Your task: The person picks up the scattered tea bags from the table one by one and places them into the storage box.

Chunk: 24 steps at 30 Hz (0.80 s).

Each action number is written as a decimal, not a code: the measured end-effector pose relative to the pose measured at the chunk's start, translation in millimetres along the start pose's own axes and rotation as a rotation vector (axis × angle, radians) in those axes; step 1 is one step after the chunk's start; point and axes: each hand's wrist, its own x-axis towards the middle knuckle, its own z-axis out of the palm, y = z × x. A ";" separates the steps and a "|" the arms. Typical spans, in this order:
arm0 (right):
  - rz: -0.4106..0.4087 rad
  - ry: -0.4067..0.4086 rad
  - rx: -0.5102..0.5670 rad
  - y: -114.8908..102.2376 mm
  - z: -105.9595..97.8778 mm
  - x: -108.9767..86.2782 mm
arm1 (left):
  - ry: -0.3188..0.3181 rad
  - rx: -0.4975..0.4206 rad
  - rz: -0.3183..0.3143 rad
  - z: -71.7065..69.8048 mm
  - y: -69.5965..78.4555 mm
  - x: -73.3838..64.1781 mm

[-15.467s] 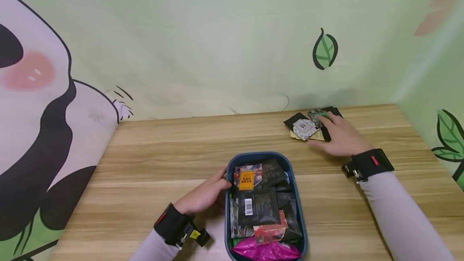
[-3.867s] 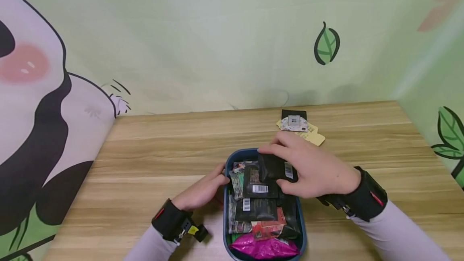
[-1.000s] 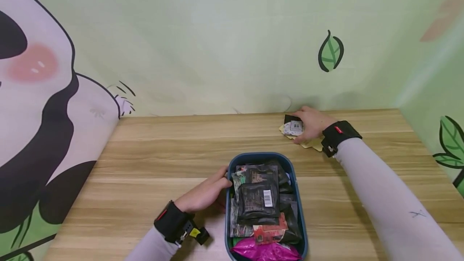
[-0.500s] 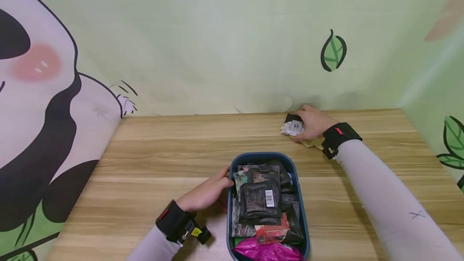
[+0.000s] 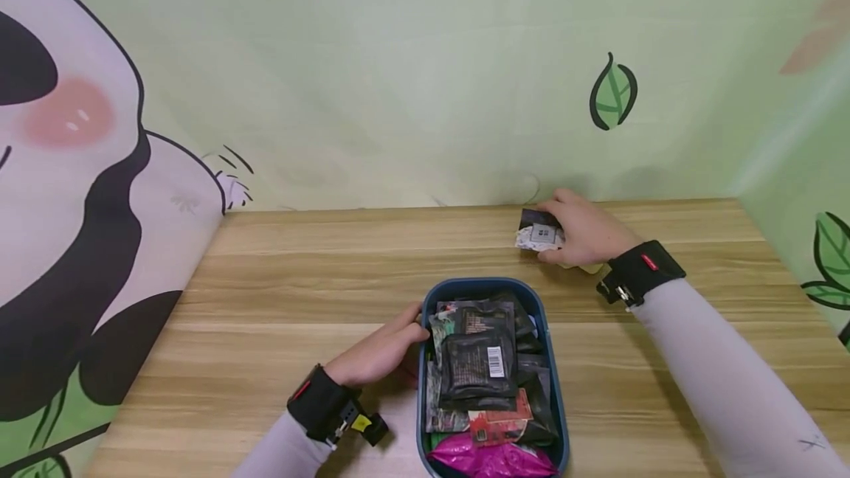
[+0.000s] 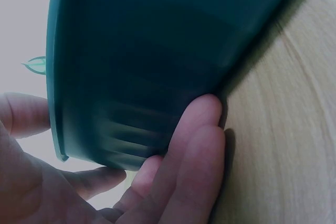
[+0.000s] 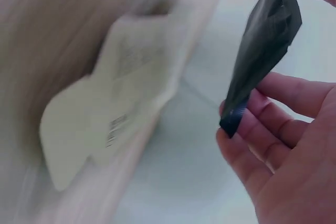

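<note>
At the table's back right, my right hand (image 5: 587, 231) pinches a small black-and-white sachet (image 5: 539, 236) between thumb and fingers. The right wrist view shows that sachet (image 7: 265, 45) edge-on, raised off the table. A pale yellow tag-shaped card (image 7: 113, 98) lies below, mostly covered by the hand in the head view. My left hand (image 5: 378, 351) grips the left side of a blue plastic tub (image 5: 481, 283), thumb at the rim and fingers against the outer wall (image 6: 157, 51). Black sachets (image 5: 474, 371), a red one (image 5: 501, 423) and a magenta packet (image 5: 491, 456) fill the tub.
The wood-grain table (image 5: 299, 264) ends at a green printed backdrop (image 5: 398, 94) close behind the sachet. A side wall (image 5: 810, 153) with leaf prints rises at the right.
Earlier, several sachets lay at the back right; black ones now lie on top in the tub. Over the last second my right hand has lifted the black-and-white sachet. My left hand stays put.
</note>
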 end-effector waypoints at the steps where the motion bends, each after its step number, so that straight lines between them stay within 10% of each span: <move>1: -0.011 0.017 0.010 -4.0 -1.6 -3.9 | 0.003 0.003 -0.002 -0.1 0.2 -0.5; 14: -0.166 0.117 0.147 -57.2 -4.6 -63.3 | -0.001 0.011 -0.002 1.2 0.6 0.6; 24: -0.305 0.124 0.230 -104.6 -5.6 -72.7 | 0.002 0.006 -0.016 0.4 1.4 0.1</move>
